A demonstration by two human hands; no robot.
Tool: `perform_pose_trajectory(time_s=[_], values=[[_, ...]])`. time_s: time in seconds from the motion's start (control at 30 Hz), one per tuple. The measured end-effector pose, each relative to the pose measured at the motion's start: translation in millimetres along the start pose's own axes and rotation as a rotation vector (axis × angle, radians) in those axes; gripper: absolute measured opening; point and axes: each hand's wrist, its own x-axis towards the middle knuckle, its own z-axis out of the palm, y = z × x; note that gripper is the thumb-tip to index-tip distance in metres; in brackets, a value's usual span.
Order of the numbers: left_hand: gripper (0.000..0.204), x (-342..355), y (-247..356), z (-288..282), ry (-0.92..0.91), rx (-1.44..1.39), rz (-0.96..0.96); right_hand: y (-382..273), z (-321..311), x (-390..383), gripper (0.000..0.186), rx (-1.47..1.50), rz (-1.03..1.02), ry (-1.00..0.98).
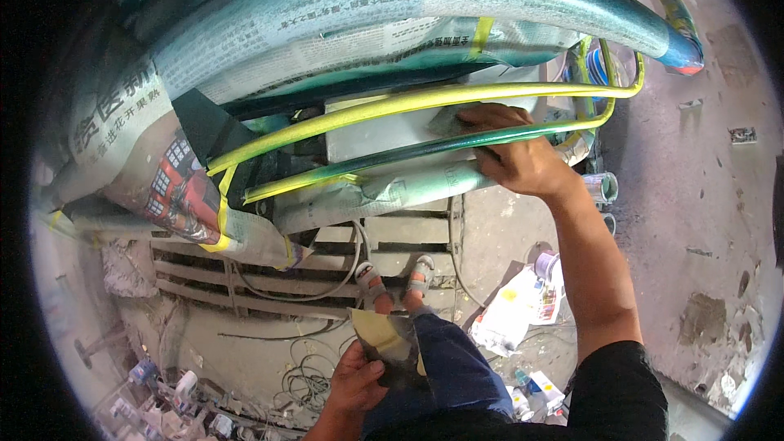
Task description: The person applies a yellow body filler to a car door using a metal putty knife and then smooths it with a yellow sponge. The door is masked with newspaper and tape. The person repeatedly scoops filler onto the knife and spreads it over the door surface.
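My right hand (518, 151) reaches between two curved rails wrapped in yellow and green tape. Its fingers are closed on a thin grey flat piece (446, 121), which lies against a pale grey panel (384, 131). The upper taped rail (425, 97) passes just beyond the fingers; the lower taped rail (384, 153) passes by the hand, close to it. Lower down, in front of my body, my left hand (357, 377) grips the edge of a flat rectangular plate (390, 355) with a yellowish patch and dark smears. Its thumb rests on the face.
Newspaper masking with green overspray covers a big curved tube (343, 20) and a lower tube (376, 200). A slatted grate (310, 265) lies by my feet. Loose cable (306, 384), a white bag (510, 310) and bottles (186, 388) litter the floor.
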Motion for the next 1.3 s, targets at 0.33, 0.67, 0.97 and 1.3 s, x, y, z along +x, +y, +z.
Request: perform_pose_trajectory(time_s=[0.33,0.67,0.97,1.3], values=[[0.049,1,1,2,-0.005,-0.002,0.011,9,12,19,0.035,-0.046,-0.059,-0.03],[0.049,1,0,0,0.021,0.002,-0.016,29,-12,3,0.033,-0.101,-0.043,-0.057],[0.058,-2,-4,-4,0.041,-0.076,-0.054,5,-10,4,0.04,0.011,-0.05,-0.058],[0.058,-6,-7,-14,0.048,-0.064,-0.026,-46,50,85,0.041,0.002,-0.258,-0.303]])
